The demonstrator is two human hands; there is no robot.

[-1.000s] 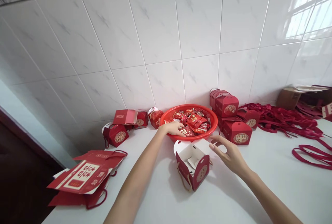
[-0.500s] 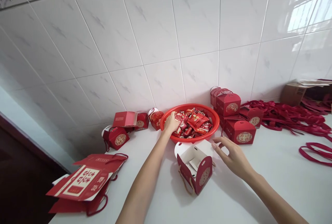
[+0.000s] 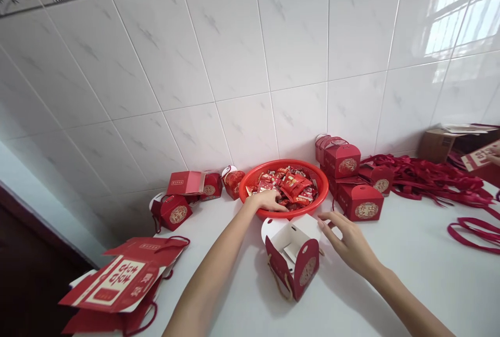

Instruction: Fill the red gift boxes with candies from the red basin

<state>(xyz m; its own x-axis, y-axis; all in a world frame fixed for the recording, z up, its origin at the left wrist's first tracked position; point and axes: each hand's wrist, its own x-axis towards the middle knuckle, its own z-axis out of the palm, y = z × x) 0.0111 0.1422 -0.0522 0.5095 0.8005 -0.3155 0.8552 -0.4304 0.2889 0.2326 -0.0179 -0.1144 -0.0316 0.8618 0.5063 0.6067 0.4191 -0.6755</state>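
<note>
My left hand [image 3: 269, 200] reaches into a red plastic basket [image 3: 253, 171] filled with red-wrapped sweets [image 3: 296, 183]. Its fingers are stretched over the near sweets, the tips partly hidden among them. In front of the basket stands a red gift box [image 3: 287, 269] with its top open, showing a white inside and a tan cord handle. What lies inside it is pale, like folded inner flaps. At the box's raised white flap [image 3: 307, 225], my right hand [image 3: 341, 235] pinches the right edge between thumb and fingertips.
Finished red boxes [image 3: 359, 201] are stacked right of the basket, others [image 3: 176, 212] stand left. Flattened red bags [image 3: 125, 279] lie at the left edge. Red ribbons [image 3: 433, 178] heap before a cardboard box [image 3: 433, 144]. Another person's hand [image 3: 495, 160] holds a printed red piece at far right.
My left hand has moved right and nearer within the basket, over the front sweets. My right hand stays by the flap. Another person's hand with a red printed piece has appeared at far right.
</note>
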